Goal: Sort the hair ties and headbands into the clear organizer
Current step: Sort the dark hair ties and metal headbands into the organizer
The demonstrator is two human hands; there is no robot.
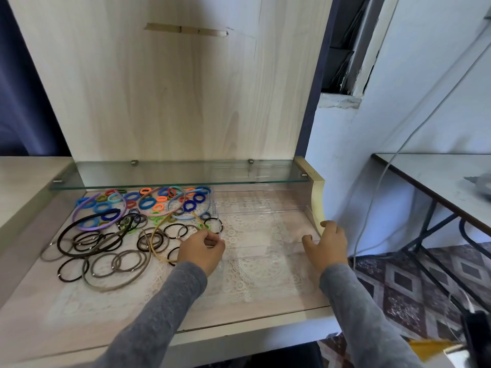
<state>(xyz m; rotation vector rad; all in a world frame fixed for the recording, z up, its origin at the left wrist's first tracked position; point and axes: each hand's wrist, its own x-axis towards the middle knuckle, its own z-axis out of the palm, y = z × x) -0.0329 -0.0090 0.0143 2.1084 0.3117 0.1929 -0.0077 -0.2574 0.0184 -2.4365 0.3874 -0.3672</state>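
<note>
Both arms reach forward. Left hand (202, 248) grasps left wall of clear organizer (265, 206), fingers curled. Right hand (325, 244) pinches the right wall, thumb inside.

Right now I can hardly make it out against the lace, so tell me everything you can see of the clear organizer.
The clear organizer is a see-through plastic tray, rectangular and shallow, with long dividers splitting it into strips; all look empty. It lies flat on the lace mat, right of the hair ties, its back under the glass shelf. The left hand grips its left wall, the right hand its right end.
</note>
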